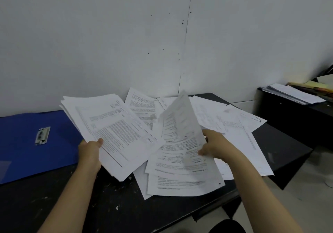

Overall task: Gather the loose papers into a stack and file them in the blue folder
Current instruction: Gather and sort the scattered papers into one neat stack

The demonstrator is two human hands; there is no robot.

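Observation:
My left hand [90, 151] grips a thick stack of printed papers [111, 132] by its near edge, held tilted above the black table [81, 202]. My right hand [214, 146] pinches a single printed sheet [180, 123] that curls upward and is blurred. Below it lie several loose papers [182, 175] spread across the middle and right of the table, some overhanging the right edge. The blue folder [23, 142] lies open and flat at the left, its metal clip [42, 135] showing; the stack covers its right edge.
A white wall stands right behind the table. At the far right a lower black cabinet [292, 119] carries another pile of papers [292, 94] and yellow folders. The table's front right corner drops to a tiled floor.

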